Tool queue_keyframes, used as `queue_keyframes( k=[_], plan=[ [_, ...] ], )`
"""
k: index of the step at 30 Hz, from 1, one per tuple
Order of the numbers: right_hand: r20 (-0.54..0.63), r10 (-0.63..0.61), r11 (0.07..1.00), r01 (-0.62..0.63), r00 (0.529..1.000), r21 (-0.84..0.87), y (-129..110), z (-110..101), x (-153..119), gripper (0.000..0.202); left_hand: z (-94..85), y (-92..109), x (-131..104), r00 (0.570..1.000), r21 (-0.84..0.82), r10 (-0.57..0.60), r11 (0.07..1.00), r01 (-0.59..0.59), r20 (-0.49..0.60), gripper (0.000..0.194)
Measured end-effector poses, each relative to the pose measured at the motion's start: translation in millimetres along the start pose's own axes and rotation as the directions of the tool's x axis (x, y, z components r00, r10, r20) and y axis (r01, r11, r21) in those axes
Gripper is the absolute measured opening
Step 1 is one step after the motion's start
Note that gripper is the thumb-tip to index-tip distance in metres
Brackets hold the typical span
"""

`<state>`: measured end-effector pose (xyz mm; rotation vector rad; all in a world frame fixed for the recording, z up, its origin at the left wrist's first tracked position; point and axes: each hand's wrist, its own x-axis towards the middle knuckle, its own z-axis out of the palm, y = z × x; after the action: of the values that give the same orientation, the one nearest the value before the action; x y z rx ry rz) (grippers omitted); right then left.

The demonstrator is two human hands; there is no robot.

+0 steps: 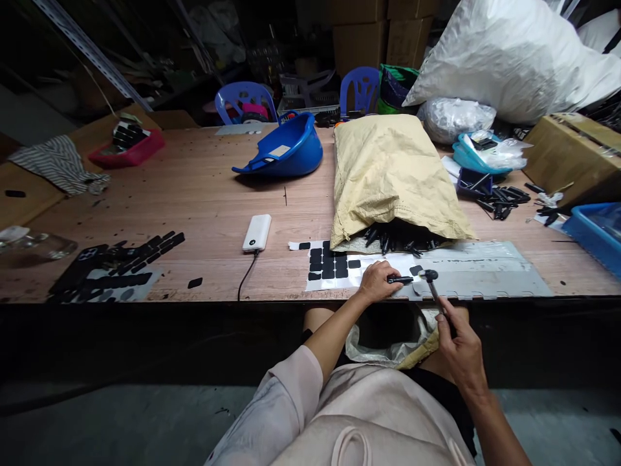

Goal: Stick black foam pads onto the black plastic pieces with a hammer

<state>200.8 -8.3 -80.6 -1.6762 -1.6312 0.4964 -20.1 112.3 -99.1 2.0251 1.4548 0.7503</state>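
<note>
My left hand [379,282] is closed round a small black tube-like piece [400,279], which lies low over the table's front edge, pointing right. In my right hand [460,346] is a small hammer [431,277], its handle gripped and its metal head just right of the black piece, apart from it. Under both runs a grey-white sheet [504,272]. Left of my left hand, black rounded patches [334,262] sit in rows on a white backing. Behind my hands, a yellow woven sack [392,175] lies with black pieces [388,238] at its mouth.
On the table [194,194] stand a blue scoop-like basin [291,152] and a white power bank [257,232] with a cable. At right are loose black tubes [504,202], a cardboard box [572,155] and a blue tray [596,233]. Black strips [150,252] lie at left.
</note>
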Motion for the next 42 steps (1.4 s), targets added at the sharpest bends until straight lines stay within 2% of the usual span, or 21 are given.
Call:
queue_keyframes(
  k=[4, 8, 13, 18, 23, 25, 28, 31, 34, 37, 42],
  plan=[
    [0.041, -0.05, 0.997, 0.052, 0.998, -0.053, -9, 8, -2, 0.054, -2.4, 3, 0, 1.0, 0.009, -0.016, 1.0, 0.016, 0.008, 0.013],
    [-0.015, -0.083, 0.993, 0.081, 0.996, -0.087, -11, 11, -3, 0.054, -3.2, 4, -1, 1.0, 0.012, -0.013, 1.0, 0.013, 0.018, 0.012],
    [0.047, -0.039, 0.998, 0.041, 0.998, -0.055, -10, 11, -4, 0.053, -1.7, 3, -1, 1.0, 0.003, -0.012, 1.0, 0.012, 0.007, 0.013],
    [-0.007, -0.118, 0.993, 0.118, 0.993, -0.023, -17, 13, -5, 0.051, -1.9, 2, 0, 1.0, 0.009, 0.003, 1.0, -0.003, 0.022, 0.015],
    [0.102, -0.083, 0.996, 0.079, 0.991, 0.045, -18, 22, -4, 0.051, -2.5, 4, -1, 1.0, 0.021, -0.013, 1.0, 0.012, 0.02, 0.018],
    [0.073, -0.064, 0.997, 0.06, 0.995, 0.046, -17, 19, -1, 0.052, -1.8, 4, -1, 1.0, 0.02, -0.005, 1.0, 0.004, 0.017, 0.017],
    [-0.046, -0.04, 0.999, 0.039, 0.998, -0.027, -16, 5, 11, 0.053, -0.3, 2, -1, 1.0, 0.01, 0.017, 1.0, -0.017, 0.004, 0.014],
    [-0.141, 0.018, 0.983, -0.043, 0.99, -0.176, -8, -13, 31, 0.055, 1.2, 1, 0, 1.0, 0.006, 0.028, 1.0, -0.028, -0.004, 0.013],
    [-0.19, 0.179, 0.915, -0.234, 0.965, -0.327, 6, -26, 51, 0.058, 1.5, -1, 0, 0.999, 0.0, 0.034, 0.999, -0.034, 0.0, 0.013],
    [-0.15, 0.349, 0.829, -0.38, 0.925, -0.41, 15, -28, 62, 0.061, 0.6, -2, 0, 0.999, -0.009, 0.044, 0.999, -0.044, 0.005, 0.014],
    [-0.064, 0.442, 0.787, -0.421, 0.895, -0.451, 6, -25, 62, 0.065, -1.1, -2, -1, 0.998, -0.003, 0.05, 0.999, -0.05, 0.024, 0.019]
  ],
)
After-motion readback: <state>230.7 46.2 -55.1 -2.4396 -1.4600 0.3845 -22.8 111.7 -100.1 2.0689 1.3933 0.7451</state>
